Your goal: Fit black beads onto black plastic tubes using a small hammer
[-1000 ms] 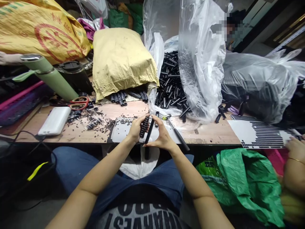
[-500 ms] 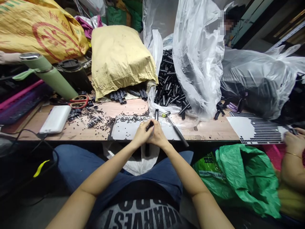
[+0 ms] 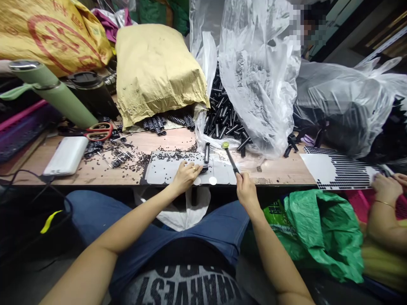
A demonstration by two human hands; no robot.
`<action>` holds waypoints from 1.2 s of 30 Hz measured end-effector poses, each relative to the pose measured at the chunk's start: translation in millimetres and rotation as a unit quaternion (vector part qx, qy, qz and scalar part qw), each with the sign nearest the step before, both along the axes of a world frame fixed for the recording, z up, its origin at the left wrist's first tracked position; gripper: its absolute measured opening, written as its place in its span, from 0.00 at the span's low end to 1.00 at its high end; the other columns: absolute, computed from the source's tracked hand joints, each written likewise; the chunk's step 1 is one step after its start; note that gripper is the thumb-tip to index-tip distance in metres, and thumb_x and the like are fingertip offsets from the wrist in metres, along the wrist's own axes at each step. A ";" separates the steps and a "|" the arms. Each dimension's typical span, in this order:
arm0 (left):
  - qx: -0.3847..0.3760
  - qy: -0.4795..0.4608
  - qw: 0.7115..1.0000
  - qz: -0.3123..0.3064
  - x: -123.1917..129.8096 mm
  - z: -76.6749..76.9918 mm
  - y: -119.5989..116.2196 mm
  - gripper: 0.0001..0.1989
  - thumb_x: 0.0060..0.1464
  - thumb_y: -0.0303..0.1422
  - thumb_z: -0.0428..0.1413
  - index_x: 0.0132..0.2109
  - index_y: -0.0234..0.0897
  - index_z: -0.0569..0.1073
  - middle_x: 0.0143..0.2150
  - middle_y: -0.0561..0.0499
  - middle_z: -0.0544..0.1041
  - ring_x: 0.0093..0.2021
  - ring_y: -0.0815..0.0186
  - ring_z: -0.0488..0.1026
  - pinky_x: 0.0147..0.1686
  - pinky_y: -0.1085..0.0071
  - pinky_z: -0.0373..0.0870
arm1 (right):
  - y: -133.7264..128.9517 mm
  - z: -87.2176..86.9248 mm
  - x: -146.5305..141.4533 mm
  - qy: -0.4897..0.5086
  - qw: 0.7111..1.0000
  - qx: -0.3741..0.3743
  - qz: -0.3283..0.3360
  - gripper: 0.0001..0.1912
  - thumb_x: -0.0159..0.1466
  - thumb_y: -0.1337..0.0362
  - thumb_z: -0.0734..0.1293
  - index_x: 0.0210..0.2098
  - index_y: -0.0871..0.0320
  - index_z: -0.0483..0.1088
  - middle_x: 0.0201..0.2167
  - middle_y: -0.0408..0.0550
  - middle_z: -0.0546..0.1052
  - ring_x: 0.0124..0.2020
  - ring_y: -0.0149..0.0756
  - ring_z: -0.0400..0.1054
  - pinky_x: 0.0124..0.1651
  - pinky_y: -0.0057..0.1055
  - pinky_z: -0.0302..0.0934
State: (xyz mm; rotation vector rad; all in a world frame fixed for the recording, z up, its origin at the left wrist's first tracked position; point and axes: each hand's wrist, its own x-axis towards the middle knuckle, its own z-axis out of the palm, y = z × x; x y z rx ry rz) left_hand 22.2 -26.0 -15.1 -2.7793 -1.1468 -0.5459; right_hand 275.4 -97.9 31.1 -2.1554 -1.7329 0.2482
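My left hand (image 3: 186, 174) is closed on a short black tube (image 3: 204, 168), whose end sticks out to the right of the fingers. Beneath it lies a pale flat sheet (image 3: 165, 176) dotted with small black pieces. In my right hand (image 3: 246, 188) is the black handle of a small hammer (image 3: 231, 159); its yellow-green head points away from me, over the sheet's right part. Another black tube (image 3: 207, 152) stands just beyond my left hand, touched by neither hand.
An open plastic bag (image 3: 260, 84) of black tubes stands behind the sheet. To the left are a yellow sack (image 3: 159, 72), scissors (image 3: 99, 132), a white power bank (image 3: 66, 156) and a green flask (image 3: 66, 99). Another person's hand (image 3: 386, 186) works at the far right beside a sheet of black rods (image 3: 345, 167).
My hands have moved apart. The right hand has gone right and picked up the hammer from the table; the left keeps a black tube, now lower over the sheet.
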 end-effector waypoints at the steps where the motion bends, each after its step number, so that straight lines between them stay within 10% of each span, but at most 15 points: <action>1: -0.001 -0.003 1.000 0.003 0.0 0.1 1.1 0.20 0.61 0.23 0.43 0.58 0.35 0.67 0.49 0.40 0.76 0.48 0.56 0.70 0.49 0.52 0.59 | -10.2 0.9 -6.8 0.033 0.999 0.016 0.011 0.22 0.71 0.52 0.47 0.43 0.59 0.65 0.29 0.51 0.74 0.30 0.40 0.69 0.34 0.32 0.58; 7: -0.024 0.010 0.999 0.028 10.0 -2.3 -4.3 0.21 0.63 0.25 0.41 0.60 0.31 0.66 0.53 0.39 0.74 0.54 0.54 0.69 0.56 0.51 0.57 | -45.3 3.4 -35.3 0.048 0.995 -0.065 0.050 0.22 0.70 0.52 0.47 0.37 0.57 0.65 0.21 0.47 0.72 0.22 0.40 0.67 0.26 0.30 0.52; 12: -0.032 0.020 0.998 0.042 27.4 -9.4 -23.6 0.32 0.64 0.42 0.41 0.66 0.20 0.55 0.66 0.31 0.58 0.68 0.49 0.50 0.65 0.50 0.44 | -43.2 22.1 -62.5 0.110 0.989 0.021 0.098 0.22 0.71 0.53 0.46 0.46 0.59 0.64 0.29 0.49 0.75 0.26 0.37 0.71 0.31 0.29 0.58; 17: -0.066 0.010 0.998 0.020 32.8 -12.5 -15.2 0.30 0.63 0.39 0.43 0.65 0.21 0.57 0.66 0.30 0.58 0.67 0.49 0.53 0.63 0.50 0.51 | -32.3 17.3 -94.0 0.039 0.967 -0.152 0.199 0.18 0.71 0.55 0.49 0.43 0.57 0.66 0.29 0.50 0.77 0.29 0.40 0.72 0.31 0.29 0.54; 22: -0.156 -0.024 0.985 0.066 23.5 17.1 -8.2 0.19 0.57 0.23 0.45 0.54 0.30 0.71 0.48 0.36 0.76 0.51 0.55 0.72 0.48 0.61 0.68 | -17.9 16.1 -75.3 0.053 0.987 -0.107 0.111 0.20 0.72 0.53 0.48 0.38 0.55 0.64 0.24 0.45 0.73 0.25 0.37 0.69 0.30 0.27 0.51; 25: -0.271 0.004 0.962 0.022 -4.2 44.0 -5.1 0.11 0.57 0.30 0.50 0.43 0.36 0.76 0.39 0.42 0.78 0.43 0.57 0.74 0.42 0.65 0.70 | -1.5 16.6 -41.3 0.002 0.995 -0.089 0.035 0.19 0.71 0.53 0.50 0.38 0.56 0.65 0.24 0.46 0.72 0.25 0.37 0.67 0.30 0.28 0.48; 28: -0.368 -0.002 0.919 0.142 -39.5 63.4 32.0 0.17 0.59 0.43 0.50 0.42 0.34 0.76 0.40 0.41 0.78 0.40 0.55 0.75 0.39 0.64 0.70 | 17.4 8.0 -6.4 -0.064 0.993 -0.092 -0.024 0.18 0.71 0.53 0.52 0.40 0.58 0.66 0.25 0.48 0.73 0.26 0.37 0.66 0.30 0.29 0.46; 32: -0.235 -0.116 0.861 0.437 -70.7 66.2 126.6 0.23 0.63 0.40 0.43 0.54 0.25 0.67 0.49 0.30 0.73 0.47 0.50 0.73 0.44 0.60 0.68 | 38.5 -10.8 18.1 -0.111 0.988 -0.083 -0.064 0.19 0.70 0.52 0.53 0.41 0.59 0.67 0.31 0.53 0.74 0.31 0.41 0.68 0.34 0.32 0.51; 36: -0.201 -0.129 0.820 0.519 -80.5 54.1 203.3 0.26 0.58 0.32 0.51 0.60 0.21 0.59 0.56 0.24 0.67 0.55 0.46 0.66 0.48 0.57 0.65 | 56.8 -15.4 7.7 -0.102 0.994 0.031 0.028 0.16 0.69 0.55 0.57 0.43 0.61 0.68 0.40 0.58 0.74 0.44 0.47 0.66 0.46 0.38 0.58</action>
